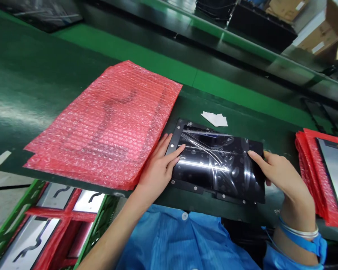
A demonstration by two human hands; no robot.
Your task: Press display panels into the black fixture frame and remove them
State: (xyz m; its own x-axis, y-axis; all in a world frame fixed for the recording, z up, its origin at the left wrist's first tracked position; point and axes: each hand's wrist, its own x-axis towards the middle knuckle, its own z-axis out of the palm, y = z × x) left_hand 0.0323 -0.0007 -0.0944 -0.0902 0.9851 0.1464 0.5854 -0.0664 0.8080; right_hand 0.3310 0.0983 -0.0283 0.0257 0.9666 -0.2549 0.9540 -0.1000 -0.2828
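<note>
A glossy black display panel (208, 161) under wrinkled clear film lies on a dark flat frame (195, 188) with several round silver dots along its edges. My left hand (157, 165) rests over the left end, fingers stretched out, fingertips touching the frame and the panel's edge. At the opposite end my right hand (278, 172) grips the display panel, thumb on top and the other fingers curled at its right edge, partly hidden. Beside my left hand lies a stack of red bubble-wrap bags (109, 123), with dark ribbon shapes showing through.
Small white paper pieces (215, 119) lie behind the panel on the dark green table (25, 71). At right, a silver-backed panel (336, 168) sits on red bubble wrap (310, 176). A green crate (19, 200) at lower left holds several panels. A shelf (253, 45) runs along the back.
</note>
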